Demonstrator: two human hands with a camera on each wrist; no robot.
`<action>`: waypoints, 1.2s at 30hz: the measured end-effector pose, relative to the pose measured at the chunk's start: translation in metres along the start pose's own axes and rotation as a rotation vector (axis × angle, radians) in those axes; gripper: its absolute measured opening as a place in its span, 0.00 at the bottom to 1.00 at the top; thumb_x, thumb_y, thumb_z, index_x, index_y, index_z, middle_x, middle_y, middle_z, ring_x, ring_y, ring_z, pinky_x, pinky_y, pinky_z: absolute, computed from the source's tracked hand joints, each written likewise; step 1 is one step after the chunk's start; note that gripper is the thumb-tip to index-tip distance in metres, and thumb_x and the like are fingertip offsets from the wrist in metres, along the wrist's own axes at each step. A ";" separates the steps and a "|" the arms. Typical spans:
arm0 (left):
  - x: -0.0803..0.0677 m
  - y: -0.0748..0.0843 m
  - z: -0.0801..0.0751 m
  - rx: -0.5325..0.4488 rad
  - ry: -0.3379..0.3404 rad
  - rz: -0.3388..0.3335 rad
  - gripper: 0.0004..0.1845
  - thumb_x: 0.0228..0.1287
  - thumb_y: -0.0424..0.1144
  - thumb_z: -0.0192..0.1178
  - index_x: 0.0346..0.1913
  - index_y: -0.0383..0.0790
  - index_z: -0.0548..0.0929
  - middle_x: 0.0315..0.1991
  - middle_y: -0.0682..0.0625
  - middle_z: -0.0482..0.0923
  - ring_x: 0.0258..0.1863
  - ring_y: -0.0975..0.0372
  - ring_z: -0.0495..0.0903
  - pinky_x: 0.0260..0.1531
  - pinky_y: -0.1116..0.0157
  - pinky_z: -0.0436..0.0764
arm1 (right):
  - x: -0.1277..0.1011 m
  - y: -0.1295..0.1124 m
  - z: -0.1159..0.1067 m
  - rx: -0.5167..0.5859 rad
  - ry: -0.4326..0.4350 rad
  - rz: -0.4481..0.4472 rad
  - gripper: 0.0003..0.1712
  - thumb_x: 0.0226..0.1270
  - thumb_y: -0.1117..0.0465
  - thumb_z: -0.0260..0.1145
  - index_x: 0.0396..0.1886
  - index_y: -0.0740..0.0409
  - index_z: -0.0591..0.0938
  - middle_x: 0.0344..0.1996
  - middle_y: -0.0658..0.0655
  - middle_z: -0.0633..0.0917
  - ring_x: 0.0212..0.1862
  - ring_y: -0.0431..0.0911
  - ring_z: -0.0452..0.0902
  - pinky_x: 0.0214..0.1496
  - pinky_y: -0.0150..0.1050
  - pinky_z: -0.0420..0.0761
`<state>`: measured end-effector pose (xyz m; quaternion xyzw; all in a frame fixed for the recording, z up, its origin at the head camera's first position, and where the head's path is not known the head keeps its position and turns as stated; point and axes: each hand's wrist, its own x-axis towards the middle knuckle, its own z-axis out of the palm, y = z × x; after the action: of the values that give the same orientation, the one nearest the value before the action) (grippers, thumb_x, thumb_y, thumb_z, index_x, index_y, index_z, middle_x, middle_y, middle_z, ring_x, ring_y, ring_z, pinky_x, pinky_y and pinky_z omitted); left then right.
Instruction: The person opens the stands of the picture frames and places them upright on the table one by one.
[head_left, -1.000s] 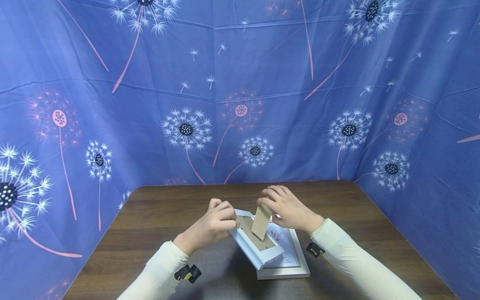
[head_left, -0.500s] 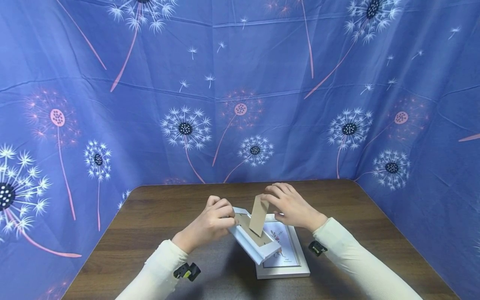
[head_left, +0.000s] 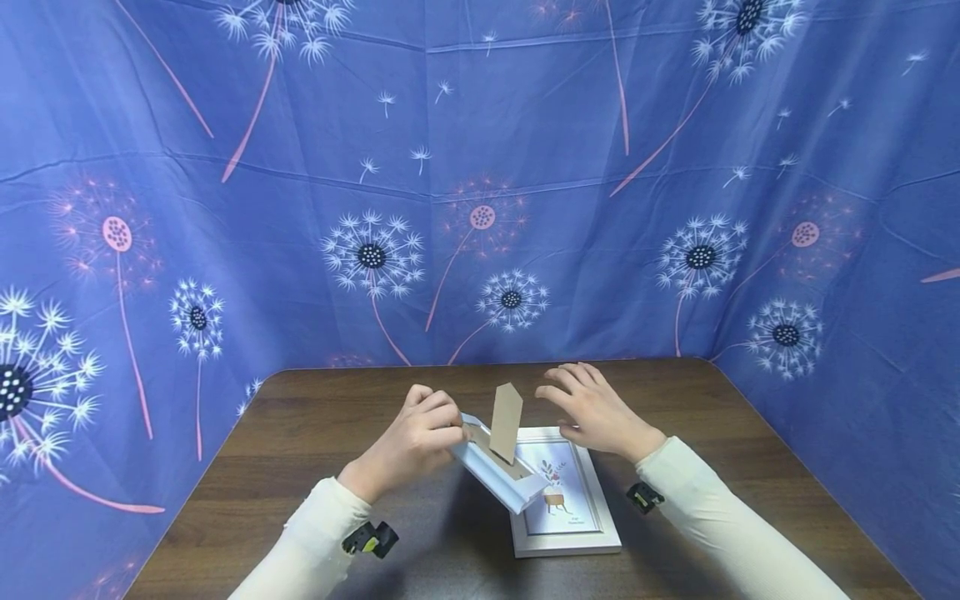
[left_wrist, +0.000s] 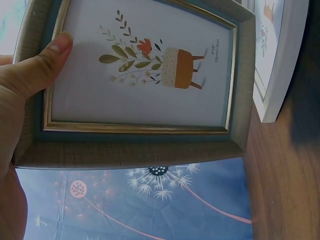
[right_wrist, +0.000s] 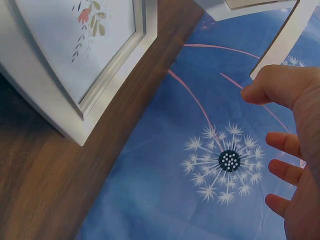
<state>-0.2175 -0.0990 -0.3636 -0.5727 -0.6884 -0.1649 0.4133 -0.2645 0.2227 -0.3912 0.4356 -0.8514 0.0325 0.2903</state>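
My left hand (head_left: 420, 437) grips one end of a picture frame (head_left: 491, 473), holding it tilted above the table with its brown back up. From that back, a cardboard easel stand (head_left: 506, 423) sticks out. In the left wrist view my thumb presses on the front of the held frame (left_wrist: 145, 145), which shows a plant picture and a gold inner edge. A second picture frame, white (head_left: 566, 546), lies face up on the table, partly under the held one. My right hand (head_left: 596, 412) hovers right of the stand, fingers loosely bent and holding nothing.
Everything is above a dark wooden table (head_left: 315, 433). A blue cloth with dandelion prints (head_left: 585, 275) hangs behind it and at both sides. A small black device (head_left: 371, 540) sits on the left wrist, and another black device (head_left: 645, 497) on the right.
My right hand has let go of the easel stand and drawn back to the right. The held frame has shifted slightly left and up, uncovering more of the white frame's picture.
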 end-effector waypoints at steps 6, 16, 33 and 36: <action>0.000 -0.002 -0.002 0.028 0.013 0.000 0.15 0.39 0.28 0.74 0.28 0.45 0.79 0.29 0.55 0.75 0.34 0.60 0.75 0.41 0.57 0.67 | -0.005 0.002 -0.002 -0.001 -0.001 0.032 0.34 0.39 0.61 0.75 0.53 0.51 0.79 0.55 0.62 0.78 0.57 0.61 0.72 0.60 0.64 0.66; -0.002 -0.005 -0.005 0.040 0.051 -0.016 0.15 0.38 0.28 0.74 0.28 0.44 0.79 0.28 0.54 0.75 0.32 0.60 0.75 0.39 0.59 0.68 | -0.013 0.005 0.000 -0.012 -0.011 0.057 0.32 0.41 0.60 0.73 0.52 0.53 0.79 0.54 0.63 0.78 0.57 0.61 0.72 0.60 0.64 0.65; -0.005 -0.009 -0.008 -0.017 0.109 -0.062 0.12 0.45 0.28 0.72 0.35 0.41 0.85 0.27 0.55 0.75 0.28 0.60 0.74 0.38 0.60 0.66 | -0.020 0.004 0.001 -0.009 -0.033 0.114 0.30 0.44 0.61 0.71 0.53 0.53 0.80 0.55 0.63 0.78 0.58 0.61 0.71 0.61 0.64 0.64; -0.007 -0.011 -0.009 -0.010 0.111 -0.067 0.11 0.46 0.28 0.71 0.35 0.41 0.85 0.27 0.54 0.75 0.28 0.60 0.74 0.37 0.60 0.66 | -0.021 0.004 0.001 -0.012 -0.029 0.118 0.30 0.44 0.60 0.72 0.52 0.54 0.80 0.55 0.63 0.78 0.58 0.61 0.71 0.60 0.64 0.64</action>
<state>-0.2239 -0.1126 -0.3608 -0.5414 -0.6825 -0.2136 0.4421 -0.2583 0.2398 -0.4022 0.3834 -0.8799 0.0381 0.2781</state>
